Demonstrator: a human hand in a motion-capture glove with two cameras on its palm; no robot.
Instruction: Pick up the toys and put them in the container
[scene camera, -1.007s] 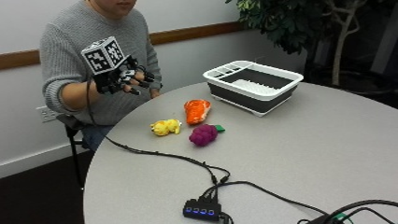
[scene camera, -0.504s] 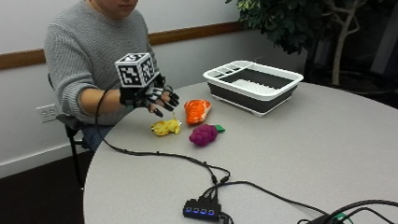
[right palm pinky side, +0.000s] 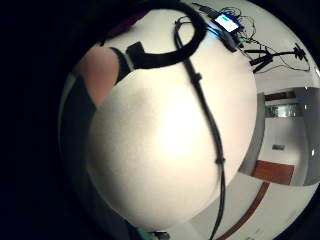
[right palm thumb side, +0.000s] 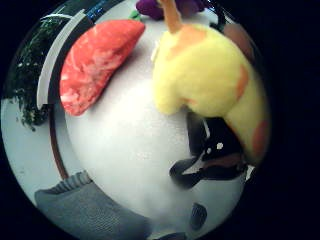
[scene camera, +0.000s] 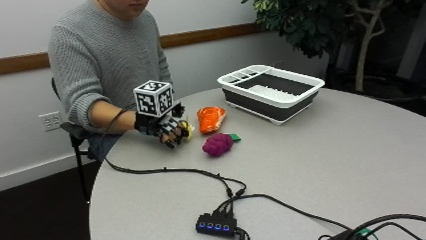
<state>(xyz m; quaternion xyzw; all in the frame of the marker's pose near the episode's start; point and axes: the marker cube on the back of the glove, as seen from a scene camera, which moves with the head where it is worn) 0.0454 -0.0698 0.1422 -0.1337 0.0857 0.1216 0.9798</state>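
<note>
Gloved hand (scene camera: 164, 131) over yellow toy (right palm thumb side: 210, 85), fingers spread, not gripping

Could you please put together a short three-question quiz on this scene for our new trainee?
1. True or false: the container already holds a toy.
2. Which toy is the gloved right hand over? A) yellow toy B) purple toy C) orange toy
3. Fill in: the orange toy lies between the yellow toy and the ____.

Key: 1 false, no toy shows in it; 2 A, it fills the thumb side palm view; 3 container.
</note>
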